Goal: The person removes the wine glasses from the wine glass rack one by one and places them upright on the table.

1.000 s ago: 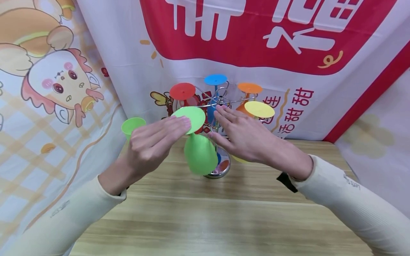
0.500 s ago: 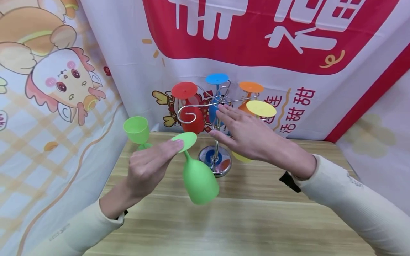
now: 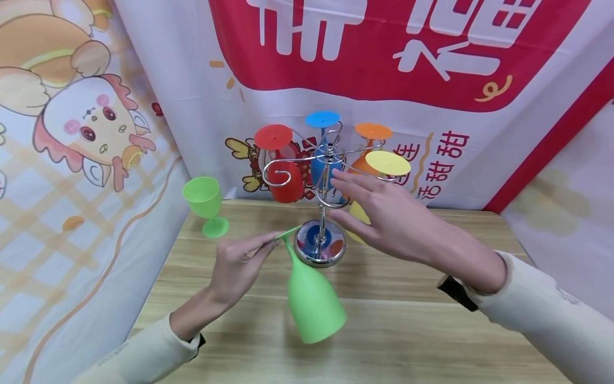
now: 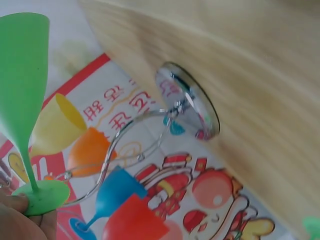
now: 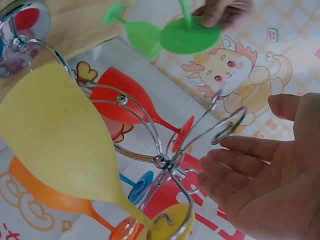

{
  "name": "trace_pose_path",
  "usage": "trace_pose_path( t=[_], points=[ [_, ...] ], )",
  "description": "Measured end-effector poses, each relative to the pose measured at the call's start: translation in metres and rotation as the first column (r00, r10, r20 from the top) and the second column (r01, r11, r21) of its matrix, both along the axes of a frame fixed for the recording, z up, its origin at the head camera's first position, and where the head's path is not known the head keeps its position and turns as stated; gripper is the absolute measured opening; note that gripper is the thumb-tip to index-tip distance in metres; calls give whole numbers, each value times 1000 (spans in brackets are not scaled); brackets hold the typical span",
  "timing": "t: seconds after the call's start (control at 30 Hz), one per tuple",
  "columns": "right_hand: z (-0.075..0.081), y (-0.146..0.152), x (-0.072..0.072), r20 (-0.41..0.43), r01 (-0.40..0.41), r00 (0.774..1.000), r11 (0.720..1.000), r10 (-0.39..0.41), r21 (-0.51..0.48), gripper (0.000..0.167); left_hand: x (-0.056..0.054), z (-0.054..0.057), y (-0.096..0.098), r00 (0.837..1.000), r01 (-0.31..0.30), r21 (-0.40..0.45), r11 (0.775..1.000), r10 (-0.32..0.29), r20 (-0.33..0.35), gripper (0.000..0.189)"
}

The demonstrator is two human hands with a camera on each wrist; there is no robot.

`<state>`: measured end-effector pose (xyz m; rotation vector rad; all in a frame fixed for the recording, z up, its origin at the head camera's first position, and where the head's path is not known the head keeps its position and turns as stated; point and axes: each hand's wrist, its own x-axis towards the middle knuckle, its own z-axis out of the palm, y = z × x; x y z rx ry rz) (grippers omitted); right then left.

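Lower in the head view and slightly further right than half a second ago, the green goblet (image 3: 316,306) now hangs tilted below the middle of the frame, its foot up and its mouth toward the lower right. The left hand (image 3: 240,269) has dropped with it; thumb and fingers clamp the edge of the foot. The right hand (image 3: 395,216) has drawn rightward and down from the top of the chrome rack (image 3: 325,184); its fingers are outstretched, close together, with the thumb apart, near the pole. Whether they touch the rack is unclear.

The step in hand seems to be carrying the goblet away from the rack. Pinched only at the foot's rim, the bowl probably acts as a lever and could twist; a firm pinch, a slow path and a steadying hand at the bowl before any turning should help. Keep the bowl clear of the base (image 3: 307,256).

On the rack, red (image 3: 287,186), blue (image 3: 318,172), orange (image 3: 373,131) and yellow (image 3: 389,163) goblets hang upside down around a curled hook (image 3: 278,185) at centre. Toward the left of the frame, a second green goblet (image 3: 203,198) stands upright on the wooden tabletop (image 3: 408,341), before a printed cloth (image 3: 288,77).
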<state>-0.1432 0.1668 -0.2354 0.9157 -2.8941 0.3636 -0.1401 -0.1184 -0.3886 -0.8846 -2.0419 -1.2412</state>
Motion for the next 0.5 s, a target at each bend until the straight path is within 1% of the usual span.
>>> trace_pose_path(
  t=[0.1, 0.2, 0.27, 0.33, 0.4, 0.5],
  points=[
    [0, 11, 11, -31, -26, 999, 998, 24, -50, 62, 1, -7, 6, 995, -4, 16, 1000, 2, 101, 29],
    [-2, 24, 21, -78, -58, 996, 993, 50, -104, 55, 2, -15, 13, 986, -13, 34, 999, 7, 165, 27],
    [-5, 33, 27, -92, -77, 994, 989, 65, -129, 50, 3, -20, 17, 978, -18, 50, 999, 7, 208, 24],
    [-10, 43, 31, -107, -101, 991, 984, 86, -147, 48, 3, -25, 21, 968, -25, 54, 998, 11, 251, 24],
    [-17, 52, 33, -109, -123, 988, 979, 107, -160, 47, 4, -29, 25, 954, -24, 55, 998, 7, 299, 23],
    [-34, 66, 32, -109, -157, 984, 970, 139, -188, 48, 4, -33, 31, 936, -20, 47, 999, 2, 352, 22]
  ],
)
